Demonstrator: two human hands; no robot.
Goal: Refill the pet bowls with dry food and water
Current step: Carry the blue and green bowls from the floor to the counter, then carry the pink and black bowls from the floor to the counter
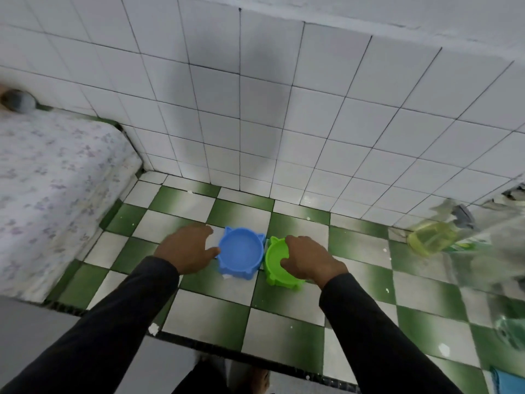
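Green-and-white checkered floor (287,305) ran up to a white tiled wall (284,115) in the head view; the two met just behind both bowls. Your blue bowl (241,253) and green bowl (275,263) sat side by side on the tiles, rims nearly touching, both upright w/ ear-shaped tabs. Your left hand (186,248) was spread, fingers relaxed, fingertips at the blue bowl's left edge, gripping nothing. Your right hand (308,258) curled over the green bowl's right rim, thumb inside, clamped on it. Left side was hemmed by a floral-sheet mattress (54,191), its edge well apart from the blue bowl, w/ bare tiles between. Right side: a blurred spray bottle (434,236) of yellowish liquid stood near the wall, apart from the green bowl. Bare floor lay in front, toward you.
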